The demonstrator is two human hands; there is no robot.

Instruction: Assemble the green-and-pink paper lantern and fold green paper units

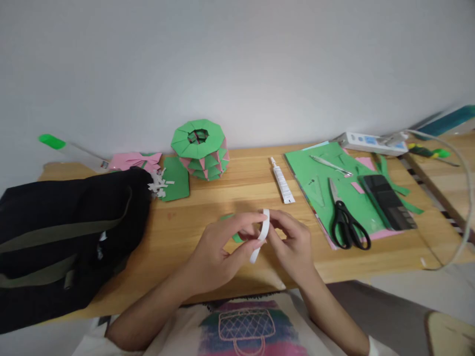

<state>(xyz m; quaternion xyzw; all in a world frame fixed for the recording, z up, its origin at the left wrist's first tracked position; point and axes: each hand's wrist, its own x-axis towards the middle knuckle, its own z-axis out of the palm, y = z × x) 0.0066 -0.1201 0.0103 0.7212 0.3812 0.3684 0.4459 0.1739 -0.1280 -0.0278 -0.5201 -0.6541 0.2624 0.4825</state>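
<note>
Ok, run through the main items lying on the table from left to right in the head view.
Black bag, green-and-pink paper ornament, white tube, scissors, dark phone.

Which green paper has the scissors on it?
The big green sheet on the right: the scissors lie on it. The smaller green piece on the left has white scraps at its edge instead.

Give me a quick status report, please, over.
Left hand pinching white strip, right hand at it. Strip curved, above table. Green paper partly hidden behind left hand.
</note>
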